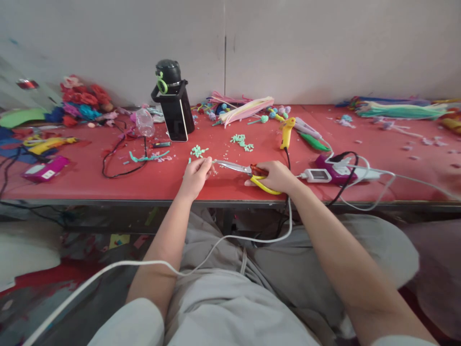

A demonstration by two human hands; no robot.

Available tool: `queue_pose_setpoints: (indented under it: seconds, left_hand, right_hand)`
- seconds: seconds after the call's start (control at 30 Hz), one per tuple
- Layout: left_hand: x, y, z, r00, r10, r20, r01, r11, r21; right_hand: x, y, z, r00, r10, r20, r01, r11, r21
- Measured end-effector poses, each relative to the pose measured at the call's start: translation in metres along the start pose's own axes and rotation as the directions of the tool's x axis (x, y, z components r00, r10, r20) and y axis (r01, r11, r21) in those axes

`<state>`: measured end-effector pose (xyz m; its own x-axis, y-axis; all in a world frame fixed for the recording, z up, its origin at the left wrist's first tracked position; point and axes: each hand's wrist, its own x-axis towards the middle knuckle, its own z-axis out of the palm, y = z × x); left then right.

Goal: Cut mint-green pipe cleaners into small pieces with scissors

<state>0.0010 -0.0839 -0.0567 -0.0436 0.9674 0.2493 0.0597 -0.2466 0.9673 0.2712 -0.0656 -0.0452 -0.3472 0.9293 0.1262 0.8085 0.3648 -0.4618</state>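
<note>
My right hand grips a pair of scissors by its yellow and orange-red handles. Its metal blades point left and look nearly closed, with the tips at the fingers of my left hand. That hand is closed in a pinch, thumb against fingers; whatever sits in the pinch is too small to make out. Just beyond it lies a small pile of short mint-green fuzzy pieces. A second pile of green pieces lies farther right, behind the blades. Tiny crumbs are scattered between them on the red tabletop.
A black bottle stands behind a propped phone. Pipe cleaner bundles lie at the back. To the right are a yellow glue gun and a purple power strip. A white cable crosses my lap.
</note>
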Motion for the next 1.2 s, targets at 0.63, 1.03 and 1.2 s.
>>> queue_pose_setpoints:
  seconds: [0.63, 1.03, 1.2]
  left_hand:
    - [-0.0012, 0.0005, -0.0006, 1.000, -0.003, 0.012, 0.003, 1.000, 0.007]
    - [-0.0016, 0.0010, -0.0002, 1.000, 0.014, 0.016, -0.014, 1.000, -0.003]
    - [-0.0015, 0.0000, -0.0006, 1.000, 0.013, 0.017, -0.013, 1.000, 0.012]
  right_hand:
    - [0.0020, -0.0001, 0.0003, 1.000, -0.006, -0.002, 0.006, 1.000, -0.010]
    - [0.0009, -0.0012, 0.0000, 1.000, 0.009, 0.007, -0.009, 1.000, -0.014]
    - [0.0012, -0.0015, -0.0003, 1.000, 0.015, 0.009, -0.015, 1.000, -0.004]
